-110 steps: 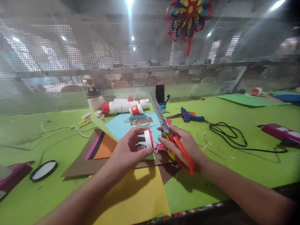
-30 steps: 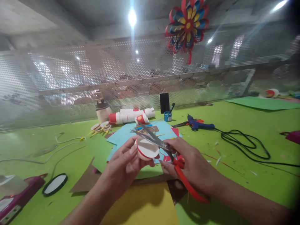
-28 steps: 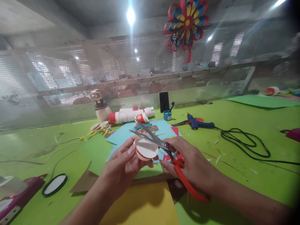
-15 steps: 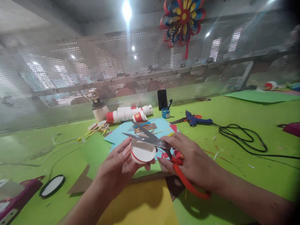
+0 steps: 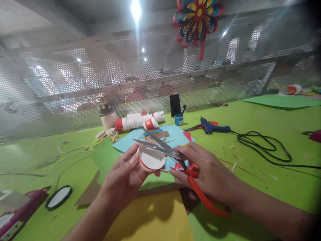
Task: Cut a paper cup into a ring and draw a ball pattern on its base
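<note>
A cut-down paper cup [image 5: 152, 160], white inside with a red band round its edge, is held in my left hand [image 5: 126, 172]. Its round base faces me. My right hand [image 5: 200, 165] grips a pair of scissors [image 5: 165, 150] by orange-red handles. The blades are parted and lie over the top rim of the cup piece; whether they touch it I cannot tell. Beneath the hands lie light blue paper [image 5: 127, 140] and yellow paper [image 5: 150, 217], with red scraps beside the right fingers.
Behind the hands lie stacked paper cups [image 5: 132, 122], a spray bottle [image 5: 107, 117], a blue jar [image 5: 179, 119] and a black phone-like slab [image 5: 175, 105]. A blue glue gun [image 5: 213, 127] trails a black cable [image 5: 263, 147] on the right. At left are a black-rimmed disc [image 5: 59, 197] and a purple power strip [image 5: 22, 214].
The cup piece has tilted slightly in my left hand. The scissors stay parted above its rim, and the whole view has shifted a little.
</note>
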The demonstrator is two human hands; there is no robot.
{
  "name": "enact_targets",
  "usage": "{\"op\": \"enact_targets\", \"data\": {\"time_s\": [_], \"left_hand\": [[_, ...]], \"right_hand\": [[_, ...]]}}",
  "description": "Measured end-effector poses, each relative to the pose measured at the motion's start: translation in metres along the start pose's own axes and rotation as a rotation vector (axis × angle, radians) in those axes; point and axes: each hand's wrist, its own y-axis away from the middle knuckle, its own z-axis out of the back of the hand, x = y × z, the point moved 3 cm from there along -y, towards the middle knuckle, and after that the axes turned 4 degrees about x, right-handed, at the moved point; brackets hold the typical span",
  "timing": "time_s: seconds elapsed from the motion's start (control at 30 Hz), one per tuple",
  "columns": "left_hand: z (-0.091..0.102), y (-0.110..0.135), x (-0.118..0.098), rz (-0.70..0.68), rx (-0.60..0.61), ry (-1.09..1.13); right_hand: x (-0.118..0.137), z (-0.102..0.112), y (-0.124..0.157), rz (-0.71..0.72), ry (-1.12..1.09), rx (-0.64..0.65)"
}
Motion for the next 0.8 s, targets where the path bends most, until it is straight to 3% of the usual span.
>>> {"op": "enact_targets", "data": {"time_s": [0.5, 0.8], "left_hand": [[0.0015, 0.0015, 0.0021, -0.006, -0.029, 0.036], [0.0023, -0.0012, 0.0053, -0.04, 0.041, 0.159]], "right_hand": [[0.0011, 0.0001, 0.0023, 0.017, 0.002, -0.028], [0.0012, -0.0003, 0.0031, 0.027, -0.004, -0.038]]}}
